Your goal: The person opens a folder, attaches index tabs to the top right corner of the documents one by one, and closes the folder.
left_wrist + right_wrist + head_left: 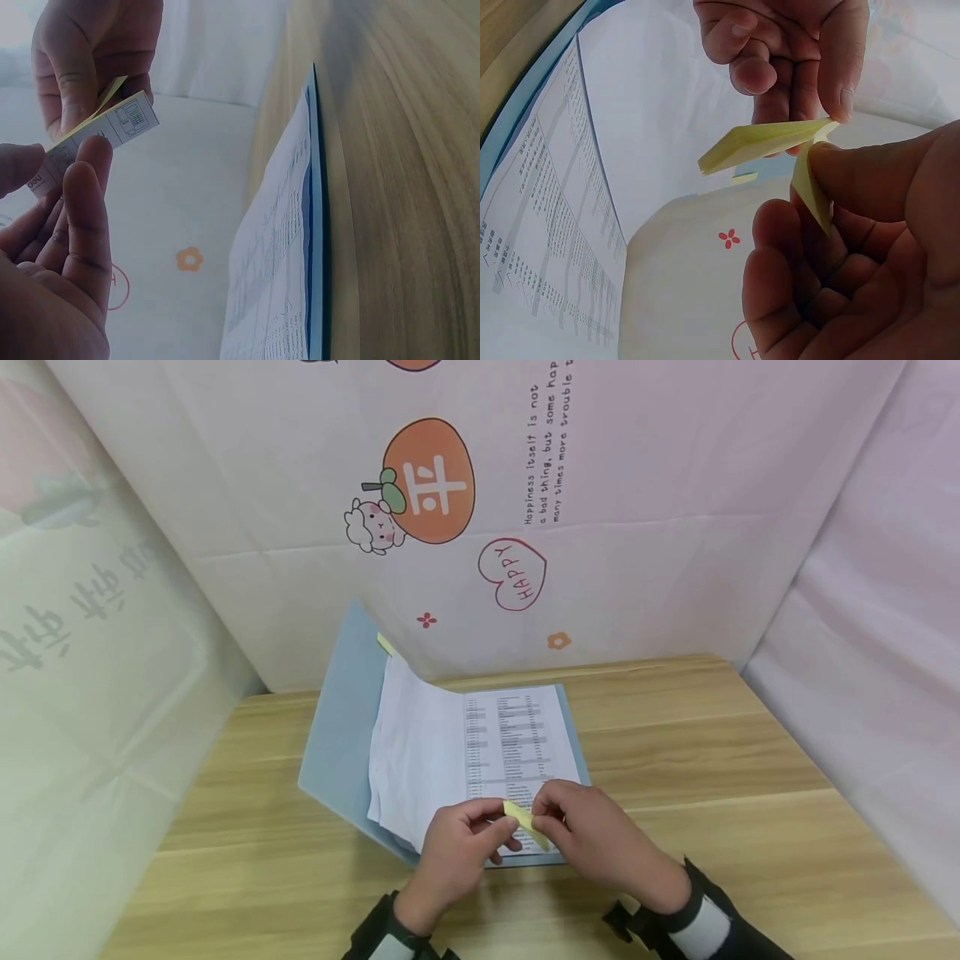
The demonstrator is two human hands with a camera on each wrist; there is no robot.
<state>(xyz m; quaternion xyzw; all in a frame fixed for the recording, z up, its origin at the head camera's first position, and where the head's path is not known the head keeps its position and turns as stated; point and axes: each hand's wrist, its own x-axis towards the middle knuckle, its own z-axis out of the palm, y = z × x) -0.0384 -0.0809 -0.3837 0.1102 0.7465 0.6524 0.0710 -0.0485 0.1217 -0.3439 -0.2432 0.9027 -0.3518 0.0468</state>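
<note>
Over the lower part of an open blue folder (341, 718), my left hand (461, 847) pinches a narrow pad of yellow sticky notes (517, 814) between thumb and fingers. In the left wrist view the pad (97, 142) shows a white back with printed drawings. My right hand (592, 831) pinches a single yellow sticky note (811, 184) between thumb and index finger. This note bends away from the pad (761, 144) near the left thumb; whether the two still join is hard to tell. Printed sheets (517, 735) lie in the folder beneath both hands.
Turned white pages (416, 743) lean against the raised left cover. A yellow tab (385, 644) sticks out at their top edge. The folder stands on a wooden table (690, 760), with printed white cloth (637, 527) behind and at both sides.
</note>
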